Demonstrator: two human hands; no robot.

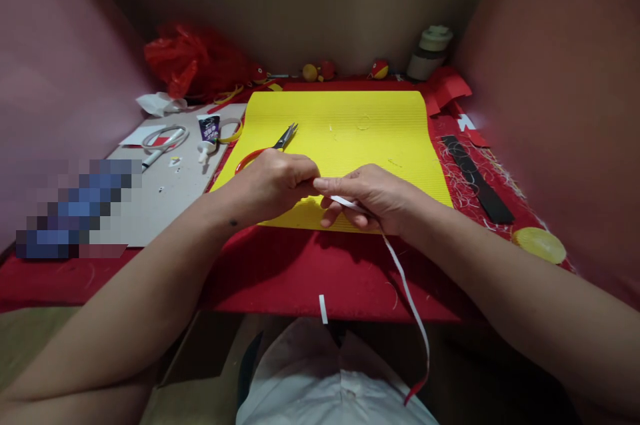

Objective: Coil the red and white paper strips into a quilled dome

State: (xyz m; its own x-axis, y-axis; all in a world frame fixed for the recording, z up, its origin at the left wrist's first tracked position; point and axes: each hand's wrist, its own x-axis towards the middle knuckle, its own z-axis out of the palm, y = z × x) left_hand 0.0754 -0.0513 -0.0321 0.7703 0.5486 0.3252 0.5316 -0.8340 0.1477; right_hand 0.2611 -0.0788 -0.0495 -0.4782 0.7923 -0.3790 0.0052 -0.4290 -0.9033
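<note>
Both my hands meet over the near edge of a yellow corrugated sheet point(345, 131) on a red cloth point(280, 271). My left hand point(273, 181) is closed in a pinch where the fingertips touch. My right hand point(373, 195) is closed on a long white paper strip point(407, 288), which trails down past the table edge and ends in a red tip. Red-handled scissors point(270, 145) lie on the yellow sheet just behind my left hand.
A grey board point(165, 191) at the left carries a glue tube point(209, 131), a white cord and a marker. A red plastic bag point(193, 65) and small balls sit at the back, with a jar point(430, 51) at the back right. A black strip point(477, 178) and a yellow lid point(540, 243) lie at the right.
</note>
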